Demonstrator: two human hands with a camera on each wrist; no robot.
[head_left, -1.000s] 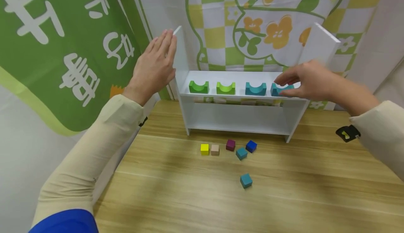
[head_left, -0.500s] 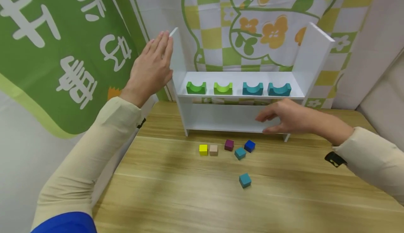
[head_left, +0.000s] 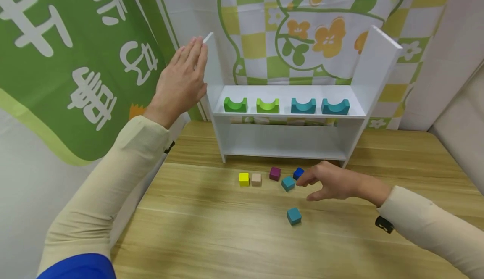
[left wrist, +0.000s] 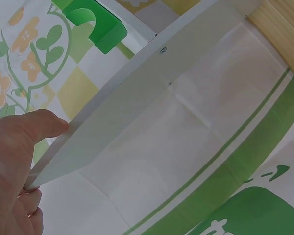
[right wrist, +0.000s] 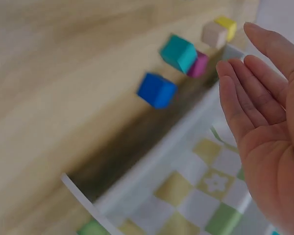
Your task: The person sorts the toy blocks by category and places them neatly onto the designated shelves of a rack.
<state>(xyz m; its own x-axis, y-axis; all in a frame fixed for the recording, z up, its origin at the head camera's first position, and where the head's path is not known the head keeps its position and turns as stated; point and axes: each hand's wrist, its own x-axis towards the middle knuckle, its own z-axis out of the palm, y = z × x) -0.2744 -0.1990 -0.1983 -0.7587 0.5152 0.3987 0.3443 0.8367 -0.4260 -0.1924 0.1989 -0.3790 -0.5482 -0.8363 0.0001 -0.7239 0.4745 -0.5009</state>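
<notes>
At the left, my left hand (head_left: 180, 79) grips the upright side panel of a white two-tier shelf (head_left: 376, 71). In the left wrist view the thumb lies on one face of the panel (left wrist: 112, 117) and the fingers are behind it. My right hand (head_left: 332, 181), fingers apart and holding nothing, hovers over the table beside small cubes. Closest to its fingertips are a blue cube (head_left: 298, 173), partly covered by the hand, and a teal cube (head_left: 288, 183). A second teal cube (head_left: 294, 216) lies nearer me. Maroon (head_left: 275, 174), beige (head_left: 256, 180) and yellow (head_left: 244, 179) cubes sit further left.
On the upper shelf board stand two green notched blocks (head_left: 235, 106) (head_left: 267, 106) and two teal notched blocks (head_left: 303, 106) (head_left: 335, 107). The shelf stands on a wooden table (head_left: 227, 237). Patterned cloth (head_left: 257, 43) hangs behind, and a green banner (head_left: 102, 52) hangs at the left.
My right hand has left the rightmost teal notched block on the upper board and come down toward the cubes on the table. My left hand stays on the shelf's side panel.
</notes>
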